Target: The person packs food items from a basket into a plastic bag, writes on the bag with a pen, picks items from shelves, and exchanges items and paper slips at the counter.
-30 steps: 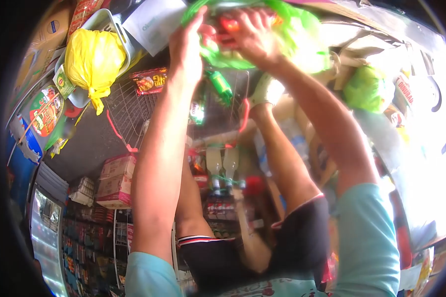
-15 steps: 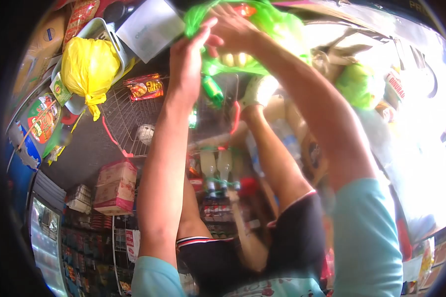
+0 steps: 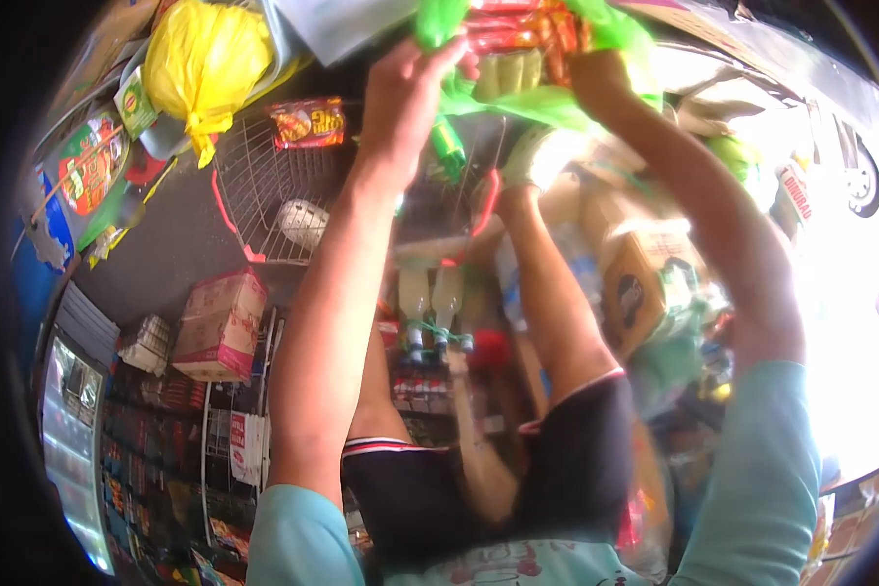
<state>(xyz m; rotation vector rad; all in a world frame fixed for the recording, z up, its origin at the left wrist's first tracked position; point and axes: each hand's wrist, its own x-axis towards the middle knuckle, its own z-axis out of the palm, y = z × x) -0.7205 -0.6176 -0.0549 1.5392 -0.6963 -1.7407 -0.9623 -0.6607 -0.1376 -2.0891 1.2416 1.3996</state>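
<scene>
A thin green plastic bag [image 3: 547,104] is spread at the top of the view, its mouth wider and facing me. Inside it show red packets [image 3: 513,39] and several pale, rounded items [image 3: 508,72]. My left hand [image 3: 407,98] is closed on the bag's left edge, fingers curled. At the opposite side my right hand [image 3: 601,80] is closed on the bag's edge, next to the red packets; its fingertips are partly hidden. Below the bag stands a wire basket [image 3: 254,190] with red corners, holding a red snack packet [image 3: 308,124], a green bottle [image 3: 449,148] and a whitish object [image 3: 303,223].
A tied yellow bag [image 3: 205,63] sits in a grey container at upper left. A pink-and-brown carton [image 3: 220,322], stocked shelves and a glass-fronted cooler [image 3: 73,430] are at left. Upside-down clear bottles [image 3: 415,303] appear below the basket. Cardboard boxes [image 3: 645,278] stand right of my leg.
My right hand has moved right, away from my left, and the green bag has been pulled wider, showing more red packets. The view has shifted slightly.
</scene>
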